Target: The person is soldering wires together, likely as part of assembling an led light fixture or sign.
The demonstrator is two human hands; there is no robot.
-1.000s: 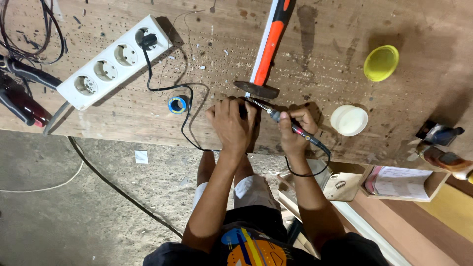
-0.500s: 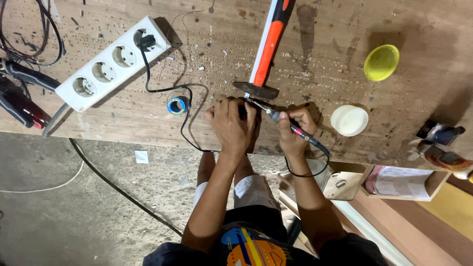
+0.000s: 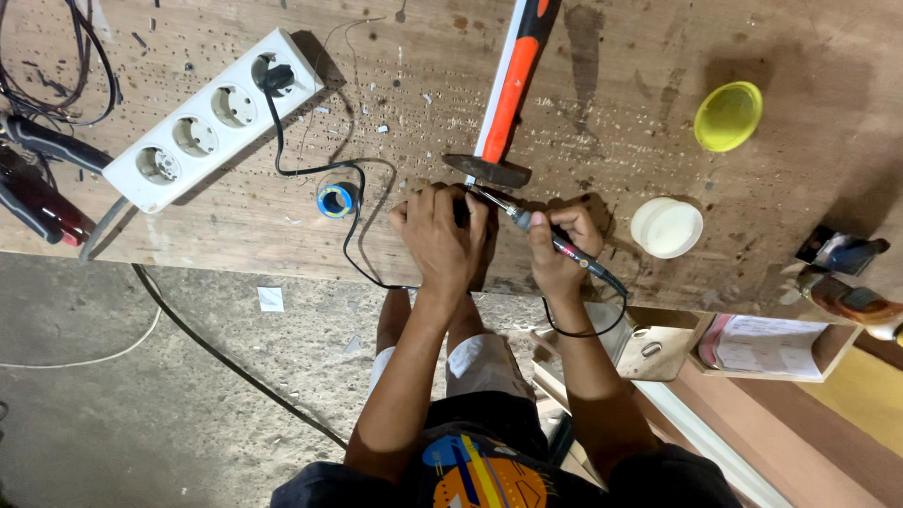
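The right hand (image 3: 557, 246) grips a soldering iron (image 3: 555, 243) with fingers closed around its handle; the metal tip points up and to the left, toward the left hand. The left hand (image 3: 440, 237) lies palm down on the wooden workbench (image 3: 611, 132) with fingers curled over a small workpiece. The hand hides that workpiece, so its form cannot be told, nor whether the fingers pinch it or only press on it. The iron's tip ends at the fingertips of the left hand, just below the head of a hammer (image 3: 503, 94).

The hammer lies with its orange and black handle running toward the far edge of the bench. A blue tape roll (image 3: 336, 199) sits just left of the left hand. A black cable (image 3: 353, 202) runs from a plug in the white power strip (image 3: 213, 118), loops past the tape roll and drops over the bench edge. A white round lid (image 3: 666, 227) lies near the right hand, and a yellow lid (image 3: 727, 116) lies farther off. Red-handled pliers (image 3: 33, 188) rest at the left edge of the bench.
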